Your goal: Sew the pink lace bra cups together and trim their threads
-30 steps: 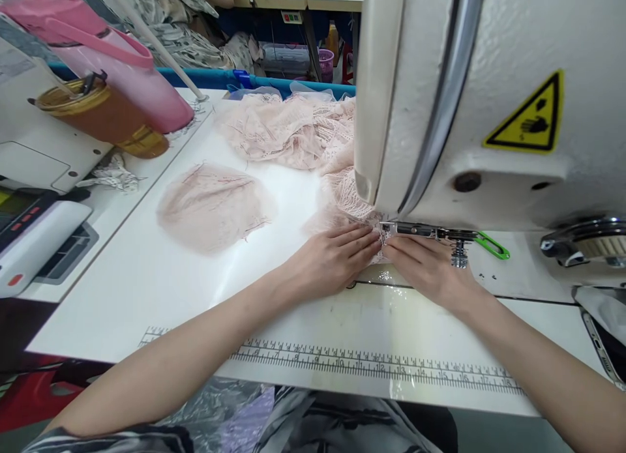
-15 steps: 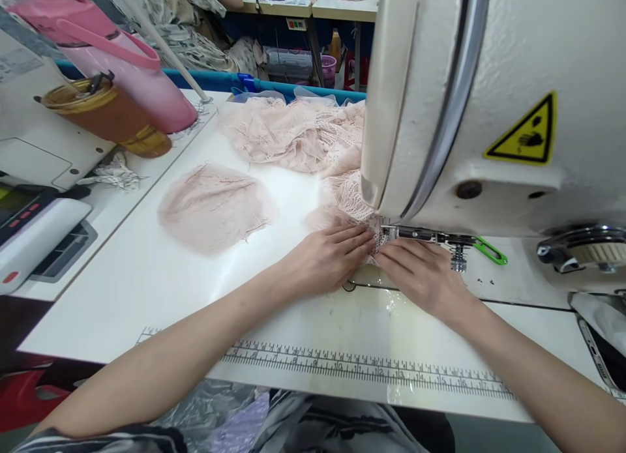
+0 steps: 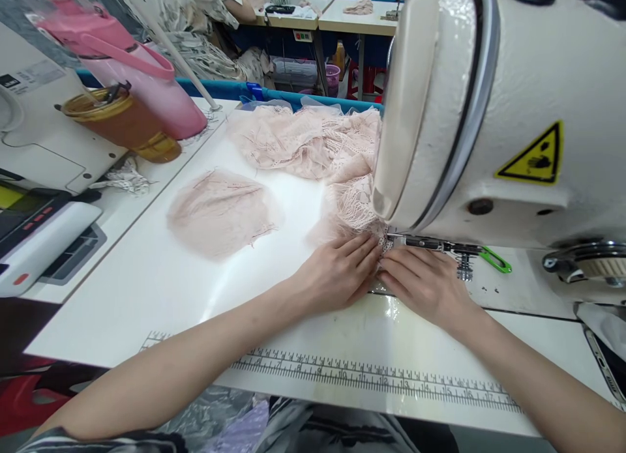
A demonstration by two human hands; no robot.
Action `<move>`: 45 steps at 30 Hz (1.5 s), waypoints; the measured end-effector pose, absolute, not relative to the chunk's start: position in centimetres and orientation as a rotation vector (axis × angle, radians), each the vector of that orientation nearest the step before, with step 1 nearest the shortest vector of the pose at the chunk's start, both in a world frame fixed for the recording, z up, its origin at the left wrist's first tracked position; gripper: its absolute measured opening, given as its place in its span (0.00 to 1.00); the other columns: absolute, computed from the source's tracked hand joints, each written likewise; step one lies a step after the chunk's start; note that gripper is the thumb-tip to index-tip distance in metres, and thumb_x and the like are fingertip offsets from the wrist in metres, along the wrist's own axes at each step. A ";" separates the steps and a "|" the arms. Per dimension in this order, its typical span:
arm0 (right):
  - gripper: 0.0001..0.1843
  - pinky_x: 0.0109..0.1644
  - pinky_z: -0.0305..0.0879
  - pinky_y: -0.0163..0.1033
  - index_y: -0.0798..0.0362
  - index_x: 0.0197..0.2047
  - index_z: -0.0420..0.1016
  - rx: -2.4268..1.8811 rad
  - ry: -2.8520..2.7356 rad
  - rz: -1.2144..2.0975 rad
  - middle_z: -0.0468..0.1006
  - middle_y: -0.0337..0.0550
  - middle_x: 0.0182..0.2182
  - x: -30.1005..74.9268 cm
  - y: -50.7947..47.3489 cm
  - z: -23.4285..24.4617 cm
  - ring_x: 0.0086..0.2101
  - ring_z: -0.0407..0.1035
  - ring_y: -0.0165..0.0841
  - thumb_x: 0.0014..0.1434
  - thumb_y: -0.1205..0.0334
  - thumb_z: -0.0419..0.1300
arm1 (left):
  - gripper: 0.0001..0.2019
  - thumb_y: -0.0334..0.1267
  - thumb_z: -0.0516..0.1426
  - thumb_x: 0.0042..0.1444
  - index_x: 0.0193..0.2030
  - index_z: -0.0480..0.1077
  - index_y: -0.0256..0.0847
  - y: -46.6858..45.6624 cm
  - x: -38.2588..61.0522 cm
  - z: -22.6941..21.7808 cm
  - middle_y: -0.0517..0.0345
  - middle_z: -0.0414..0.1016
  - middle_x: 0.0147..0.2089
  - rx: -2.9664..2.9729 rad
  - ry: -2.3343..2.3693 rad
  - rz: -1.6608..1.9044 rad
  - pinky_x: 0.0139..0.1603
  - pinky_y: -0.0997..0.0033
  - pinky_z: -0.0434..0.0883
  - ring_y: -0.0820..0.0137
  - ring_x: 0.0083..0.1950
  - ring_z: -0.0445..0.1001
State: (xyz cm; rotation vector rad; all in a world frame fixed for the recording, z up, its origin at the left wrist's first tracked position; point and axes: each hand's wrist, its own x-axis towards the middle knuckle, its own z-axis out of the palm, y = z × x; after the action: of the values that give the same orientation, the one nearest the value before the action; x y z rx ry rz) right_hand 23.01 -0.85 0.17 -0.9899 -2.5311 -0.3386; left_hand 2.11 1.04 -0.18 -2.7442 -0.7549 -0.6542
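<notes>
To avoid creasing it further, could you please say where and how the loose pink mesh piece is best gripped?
Probably pinch the mesh piece by its right edge, coming from the right with the left hand: it lies nearly flat, that edge facing the hand.

Ruler scale runs along near edge of surface; numbers climb left to right, 10, 12 and 13 legible, several others blurred. Yellow triangular warning sign, black border, hand symbol, sits on sewing machine. Label on white machine, beyond surface's left edge: print too small.
</notes>
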 end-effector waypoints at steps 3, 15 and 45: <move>0.08 0.42 0.63 0.34 0.52 0.39 0.76 -1.004 -2.538 -0.326 0.79 0.40 0.35 23.0 -0.9 0.2 0.38 0.70 0.29 0.64 0.66 0.54 | 0.18 0.37 0.50 0.64 0.51 0.73 0.27 0.7 2.3 -0.2 0.41 0.77 0.52 -2.712 -0.779 -0.647 0.51 0.60 0.77 0.59 0.53 0.77; 0.09 0.41 0.62 0.34 0.51 0.39 0.77 -0.968 -2.549 -0.326 0.79 0.41 0.35 23.4 -0.8 0.0 0.39 0.69 0.30 0.63 0.69 0.55 | 0.17 0.35 0.49 0.64 0.50 0.73 0.25 0.3 2.7 -0.2 0.40 0.76 0.52 -2.690 -0.847 -0.634 0.51 0.60 0.76 0.58 0.53 0.77; 0.09 0.40 0.70 0.36 0.54 0.43 0.75 -1.063 -2.417 -0.161 0.81 0.45 0.40 24.5 -0.2 0.1 0.36 0.75 0.31 0.65 0.67 0.54 | 0.17 0.37 0.50 0.65 0.50 0.73 0.26 -0.1 3.8 -0.2 0.39 0.77 0.50 -2.592 -0.912 -0.578 0.49 0.61 0.75 0.57 0.52 0.77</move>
State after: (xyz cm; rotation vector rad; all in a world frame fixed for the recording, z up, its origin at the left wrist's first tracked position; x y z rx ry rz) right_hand 24.51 -0.18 0.10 -1.0635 -2.4169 -0.1608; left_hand 3.77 -0.13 -0.16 -2.5924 -0.9123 -0.5778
